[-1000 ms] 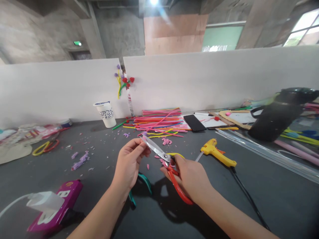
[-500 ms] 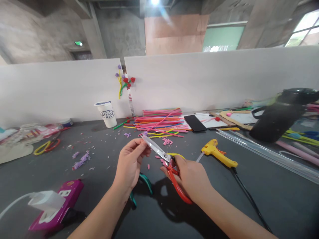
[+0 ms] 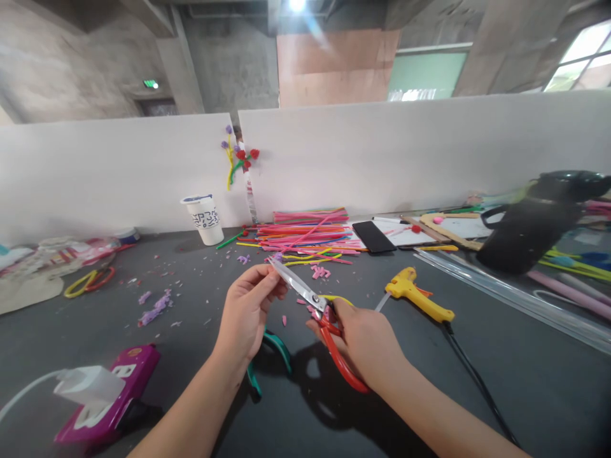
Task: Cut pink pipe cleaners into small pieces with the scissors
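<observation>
My right hand (image 3: 367,340) is closed around a pair of scissors (image 3: 300,285) with red handles. Their blades look nearly closed and point up and left, the tips at the fingertips of my left hand (image 3: 251,305). That hand is pinched; whatever small thing it may hold is hidden by the fingers and blades. Green-handled pliers (image 3: 279,348) lie on the table, partly behind my left wrist. Small pink cut pieces (image 3: 321,272) are scattered past the scissors, and a yellow stem (image 3: 338,298) shows just behind my right hand.
Pink and red pipe cleaners (image 3: 305,232) lie in a bundle at the back. A paper cup (image 3: 206,221), phone (image 3: 373,236), yellow glue gun (image 3: 420,296) and black jug (image 3: 529,222) stand or lie around. A purple power strip (image 3: 138,362) sits front left; purple scraps (image 3: 155,308) lie behind it.
</observation>
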`<state>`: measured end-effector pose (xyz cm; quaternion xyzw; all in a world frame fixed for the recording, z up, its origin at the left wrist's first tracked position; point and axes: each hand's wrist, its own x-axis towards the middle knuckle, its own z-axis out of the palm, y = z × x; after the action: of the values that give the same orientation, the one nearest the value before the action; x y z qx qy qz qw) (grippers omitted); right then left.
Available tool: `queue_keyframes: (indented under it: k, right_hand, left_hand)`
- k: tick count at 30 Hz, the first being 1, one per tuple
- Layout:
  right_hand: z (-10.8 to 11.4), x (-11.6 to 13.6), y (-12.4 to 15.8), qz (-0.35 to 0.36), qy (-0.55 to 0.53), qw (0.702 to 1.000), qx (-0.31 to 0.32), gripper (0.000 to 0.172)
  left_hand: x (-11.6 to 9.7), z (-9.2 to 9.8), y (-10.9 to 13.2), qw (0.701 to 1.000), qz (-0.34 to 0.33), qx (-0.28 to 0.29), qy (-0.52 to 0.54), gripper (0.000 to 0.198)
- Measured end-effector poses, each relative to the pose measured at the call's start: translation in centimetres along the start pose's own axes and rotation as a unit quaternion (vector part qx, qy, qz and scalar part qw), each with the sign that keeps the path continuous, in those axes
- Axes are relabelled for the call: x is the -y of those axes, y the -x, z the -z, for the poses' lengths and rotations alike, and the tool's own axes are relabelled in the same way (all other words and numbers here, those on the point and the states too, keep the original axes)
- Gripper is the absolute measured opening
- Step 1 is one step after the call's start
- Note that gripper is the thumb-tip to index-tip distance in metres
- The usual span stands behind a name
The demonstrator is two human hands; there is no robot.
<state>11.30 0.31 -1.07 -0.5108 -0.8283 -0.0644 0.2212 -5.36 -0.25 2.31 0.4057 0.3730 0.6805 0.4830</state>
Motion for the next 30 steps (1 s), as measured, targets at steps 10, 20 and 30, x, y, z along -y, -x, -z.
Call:
queue_keyframes:
  k: [10,20,30]
  right_hand:
    - [1.1,-0.1,-0.4,-0.053,-0.046,0.997,0.045,0.034]
    - [1.2,0.0,-0.2,-0.046,-0.048,0.995,0.080,0.034]
    - [0.9,-0.1,-0.3,-0.032,-0.048,0.996,0.063,0.033]
  left_hand:
    - [-0.1,0.5,-0.4,0.997,-0.035,0.003,-0.067,0.006]
    - [0.0,0.0,-0.2,0.999,-0.024,0.034,-0.015,0.004]
    - [0.1,0.2,-0.4,0.999,-0.024,0.037,-0.005,0.002]
